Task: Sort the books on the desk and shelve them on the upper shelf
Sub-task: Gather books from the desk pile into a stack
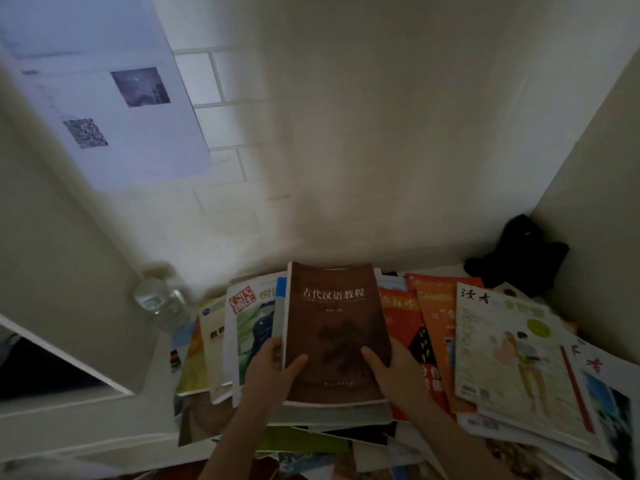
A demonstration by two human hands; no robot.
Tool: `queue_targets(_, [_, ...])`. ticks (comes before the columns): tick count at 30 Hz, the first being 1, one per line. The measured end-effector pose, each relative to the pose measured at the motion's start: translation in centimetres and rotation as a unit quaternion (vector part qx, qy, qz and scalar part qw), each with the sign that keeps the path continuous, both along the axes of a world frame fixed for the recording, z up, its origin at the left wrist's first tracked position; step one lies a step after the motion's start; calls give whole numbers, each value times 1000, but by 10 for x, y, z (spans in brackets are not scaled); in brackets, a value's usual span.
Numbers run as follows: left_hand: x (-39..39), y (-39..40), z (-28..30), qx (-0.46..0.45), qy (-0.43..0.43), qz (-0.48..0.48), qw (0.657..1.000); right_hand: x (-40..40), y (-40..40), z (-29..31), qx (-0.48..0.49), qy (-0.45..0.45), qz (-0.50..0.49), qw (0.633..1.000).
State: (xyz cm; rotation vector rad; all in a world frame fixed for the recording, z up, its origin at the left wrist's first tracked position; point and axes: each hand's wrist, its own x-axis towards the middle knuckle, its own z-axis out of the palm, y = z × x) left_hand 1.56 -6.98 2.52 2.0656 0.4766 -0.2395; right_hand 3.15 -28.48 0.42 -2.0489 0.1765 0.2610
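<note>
A thick brown book [336, 327] with white Chinese title lies on top of the pile in the middle of the desk. My left hand [273, 368] grips its left edge, thumb on the cover. My right hand [391, 368] grips its right edge, thumb also on the cover. Around it fan out other books and magazines: a green and white magazine [249, 320] to the left, orange magazines [436, 327] to the right, and a pale illustrated magazine [509, 358] further right. No upper shelf shows in this view.
A clear glass jar [159, 299] stands at the desk's back left. A black soft object [519, 254] sits in the back right corner. A printed sheet [104, 98] hangs on the left wall. More books [311, 448] lie under my forearms.
</note>
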Motion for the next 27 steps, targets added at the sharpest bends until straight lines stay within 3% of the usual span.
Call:
queue_targets(3, [-9, 1, -13, 178, 22, -37, 983, -6, 1, -14, -43, 36, 11, 998])
queue_targets(5, [-15, -2, -15, 193, 29, -29, 980, -13, 2, -20, -55, 26, 6, 998])
queue_targets(11, [-18, 6, -24, 57, -6, 50, 997, -20, -1, -33, -102, 51, -9, 993])
queue_targets(15, [-5, 5, -16, 62, 64, 63, 994, -19, 6, -33, -49, 50, -15, 997])
queue_targets(19, [10, -6, -7, -15, 95, 103, 990, -9, 6, -25, 44, 135, -90, 986])
queue_targets(21, [15, -18, -6, -6, 105, 90, 990, -2, 0, -18, 94, 171, -98, 976])
queue_targets(24, [13, -37, 7, 5, 74, 59, 995, -3, -11, -16, 129, 188, -74, 971])
queue_targets(27, [11, -46, 26, -47, 38, 50, 997, -10, -23, -15, 147, 184, -60, 970])
